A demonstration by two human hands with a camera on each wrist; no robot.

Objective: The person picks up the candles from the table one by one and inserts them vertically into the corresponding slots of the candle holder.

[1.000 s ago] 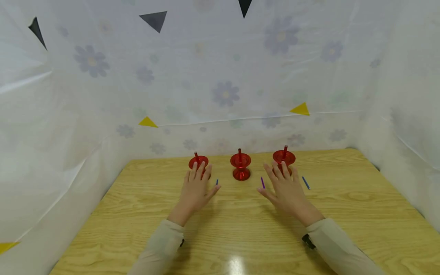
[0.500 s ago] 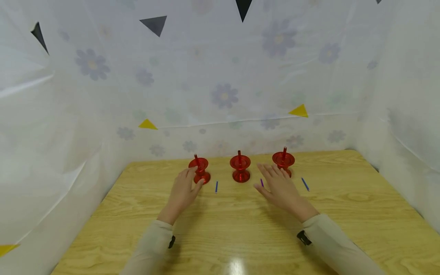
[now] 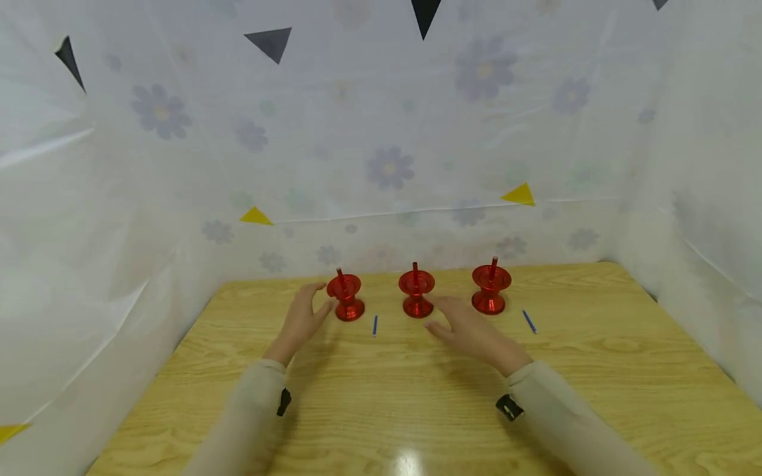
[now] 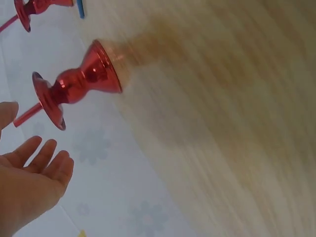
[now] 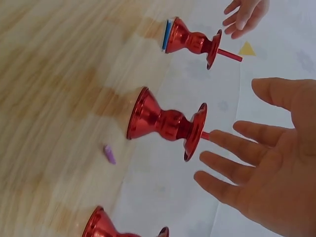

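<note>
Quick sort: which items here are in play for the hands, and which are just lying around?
In play:
left hand, open beside the left stand
right hand, open by the middle stand
purple stick, near the middle stand

Lying about:
right stand
blue stick between left and middle stands
blue stick at right
table

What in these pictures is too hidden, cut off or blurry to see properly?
- Purple stick: hidden in the head view behind the right hand; only the right wrist view shows it.
- Right candle holder: cut off by the bottom edge of the right wrist view.
- Table: its wood grain is smeared by motion blur in the left wrist view.
- Left hand: only partly in the left wrist view, cut off at the corner.
</note>
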